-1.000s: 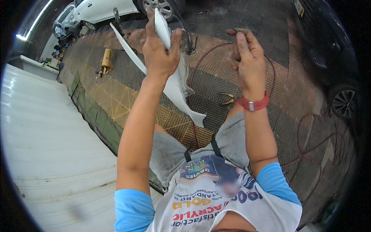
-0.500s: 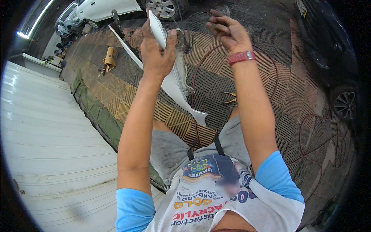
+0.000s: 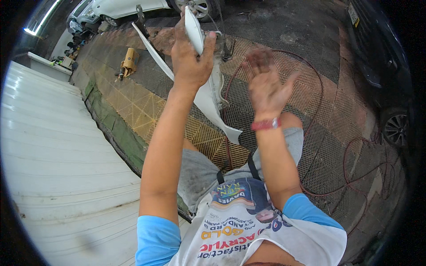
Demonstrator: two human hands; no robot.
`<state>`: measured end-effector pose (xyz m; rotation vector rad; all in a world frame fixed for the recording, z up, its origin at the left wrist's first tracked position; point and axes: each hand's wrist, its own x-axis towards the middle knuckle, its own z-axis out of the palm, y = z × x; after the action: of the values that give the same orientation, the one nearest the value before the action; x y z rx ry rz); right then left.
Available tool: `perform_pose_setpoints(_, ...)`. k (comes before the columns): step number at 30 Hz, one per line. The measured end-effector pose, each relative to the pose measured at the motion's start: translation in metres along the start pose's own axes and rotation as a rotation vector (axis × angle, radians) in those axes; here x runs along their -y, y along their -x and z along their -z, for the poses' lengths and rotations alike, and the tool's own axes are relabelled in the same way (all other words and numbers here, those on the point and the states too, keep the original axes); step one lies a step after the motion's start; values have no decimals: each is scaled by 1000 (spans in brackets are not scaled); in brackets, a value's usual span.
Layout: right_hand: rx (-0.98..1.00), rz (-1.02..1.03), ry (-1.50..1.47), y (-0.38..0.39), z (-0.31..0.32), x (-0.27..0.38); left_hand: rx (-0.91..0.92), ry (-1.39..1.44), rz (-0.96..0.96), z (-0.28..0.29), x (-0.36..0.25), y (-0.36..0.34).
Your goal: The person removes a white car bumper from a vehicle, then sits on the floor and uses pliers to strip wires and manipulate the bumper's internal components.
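A long, curved white car fender [image 3: 207, 103] stands tilted in front of me, its lower tip near my knees. My left hand [image 3: 193, 60] is closed around its raised upper part, with the thumb on the side facing me. Metal brackets show along the fender's right edge. To the right of it my right hand [image 3: 268, 86] hangs in the air, touching nothing, palm showing and fingers spread. Dark smudges cover those fingertips, which are slightly blurred by motion.
A dark red hose [image 3: 318, 80] loops across the ribbed floor mats [image 3: 324, 48]. A brown cardboard piece [image 3: 129, 61] lies far left. White corrugated sheeting [image 3: 66, 155] fills the left side. A white car [image 3: 128, 8] stands behind, a dark car [image 3: 377, 57] at right.
My right hand has come down toward me and its curled fingers have spread out. The pliers seen on the floor earlier are now hidden. My left hand keeps its hold on the fender.
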<state>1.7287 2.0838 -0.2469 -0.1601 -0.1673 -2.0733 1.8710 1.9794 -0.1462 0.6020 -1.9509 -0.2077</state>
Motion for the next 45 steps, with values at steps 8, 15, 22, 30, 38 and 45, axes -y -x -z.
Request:
perform_pose_setpoints(8,-150,126,762,13,-14,-55,-33,-21,-55,-13,-15,-4)
perform_pose_setpoints(15,206,-159,804,-37,7,-17,46,17,46,-9,-15,-5)
perform_pose_setpoints(22,338,-60,968,-56,-19,12,53,102,-31,-11,-4,-5)
perform_pose_setpoints(30,130,-60,1085,-93,-13,-10,17,87,-114,-14,0,-8)
perform_pose_setpoints(38,472,-302,1241,-130,-4,-4,41,105,-130,-19,14,-7)
perform_pose_setpoints(45,453,-418,1112,-128,-2,5,51,106,-92,-12,1,-6)
